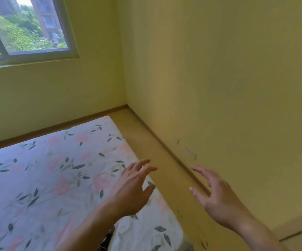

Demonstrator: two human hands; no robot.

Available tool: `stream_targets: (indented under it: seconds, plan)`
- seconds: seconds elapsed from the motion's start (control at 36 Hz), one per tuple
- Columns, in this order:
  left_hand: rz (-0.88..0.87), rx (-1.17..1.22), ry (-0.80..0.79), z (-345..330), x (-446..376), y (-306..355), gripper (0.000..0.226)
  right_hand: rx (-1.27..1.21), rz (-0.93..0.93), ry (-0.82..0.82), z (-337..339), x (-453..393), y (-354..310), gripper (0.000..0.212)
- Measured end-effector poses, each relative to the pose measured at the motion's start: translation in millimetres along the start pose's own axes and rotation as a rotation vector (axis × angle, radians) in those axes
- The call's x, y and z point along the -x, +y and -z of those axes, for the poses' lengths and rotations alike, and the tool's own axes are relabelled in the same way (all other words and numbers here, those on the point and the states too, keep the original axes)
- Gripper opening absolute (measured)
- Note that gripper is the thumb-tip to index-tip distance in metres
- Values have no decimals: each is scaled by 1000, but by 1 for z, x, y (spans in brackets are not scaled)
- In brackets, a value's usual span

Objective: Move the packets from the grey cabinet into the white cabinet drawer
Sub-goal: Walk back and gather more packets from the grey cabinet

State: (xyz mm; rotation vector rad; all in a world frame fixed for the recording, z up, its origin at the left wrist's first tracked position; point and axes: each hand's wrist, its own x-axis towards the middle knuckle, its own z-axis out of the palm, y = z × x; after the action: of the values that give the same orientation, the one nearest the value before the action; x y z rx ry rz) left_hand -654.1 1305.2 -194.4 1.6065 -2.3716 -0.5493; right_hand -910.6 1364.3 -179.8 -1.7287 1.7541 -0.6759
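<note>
packets unseen; both hands' fingers spread, empty

Left hand, right hand: bare, forearms unsleeved, no rings seen; dark patterned cloth, possibly clothing, below left forearm.

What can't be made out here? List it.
Head view:
- Grey cabinet, white cabinet drawer, packets: none in frame.
- Mattress: cut off by left and bottom edges.
- Left hand and right hand: open, empty; forearms cut off below.
- Wall marks: too small and blurred to identify.
</note>
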Motion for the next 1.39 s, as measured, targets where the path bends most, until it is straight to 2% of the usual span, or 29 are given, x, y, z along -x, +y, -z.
stream_targets:
  seconds: [0.17, 0.36, 0.61, 0.89, 1.03, 1.17, 1.39]
  plan:
    - [-1, 22, 61, -25, -97, 56, 51, -19, 46, -10, 61, -76, 77, 53]
    - [177, 44, 119, -55, -186, 117, 52, 12, 102, -88, 141, -161, 155, 54]
    - [333, 7, 197, -52, -253, 149, 54, -3, 231, -213, 197, -273, 173, 56]
    - [650, -5, 336, -26, -286, 87, 64, -6, 432, -414, 174, -413, 138, 59]
    - [752, 1, 385, -12, -319, 42, 64, 15, 507, -437, 161, -490, 113, 59]
    - [805, 11, 409, 22, -386, -15, 64, 21, 536, -454, 141, -591, 76, 59]
    - [729, -2, 441, 84, -519, -96, 63, 14, 566, -459, 114, -735, 27, 58]
